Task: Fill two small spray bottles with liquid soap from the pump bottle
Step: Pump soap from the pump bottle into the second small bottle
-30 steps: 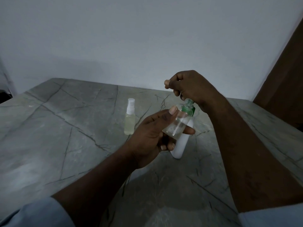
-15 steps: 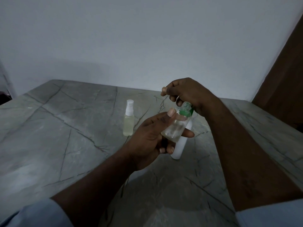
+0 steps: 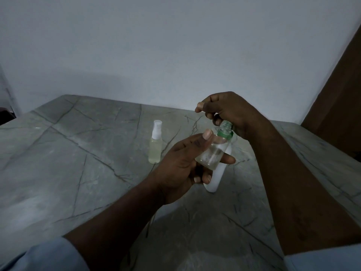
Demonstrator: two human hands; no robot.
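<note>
The white pump bottle [image 3: 216, 179] stands on the table right behind the left fingers. Only its lower body shows. Its top is hidden by the fingers, the bottle they hold and the right hand [image 3: 229, 112].

The left hand [image 3: 180, 165] grasps a small clear spray bottle [image 3: 212, 154] with no sprayer on it, thumb along the near side and fingers wrapped underneath. The bottle is off the table and tilted, with its open threaded neck pointing up toward the right fingers. There is a green band at that neck, but I cannot tell whether it belongs to this bottle or to the pump bottle behind. How much liquid it holds is hard to judge.

The right fingers are curled tight just above the open neck. I cannot tell what they grip, if anything, because the palm side faces away.

A second spray bottle [image 3: 155, 146] stands upright beyond the left thumb, well apart from it. It has a white sprayer on top and pale yellowish liquid inside.

The table [image 3: 68, 157] is grey stone with dark veins. Behind it is a plain pale wall [image 3: 156, 51], with a brown panel [image 3: 341, 90] at the right edge. Light blue sleeves [image 3: 39, 257] are cut off at the bottom corners.
</note>
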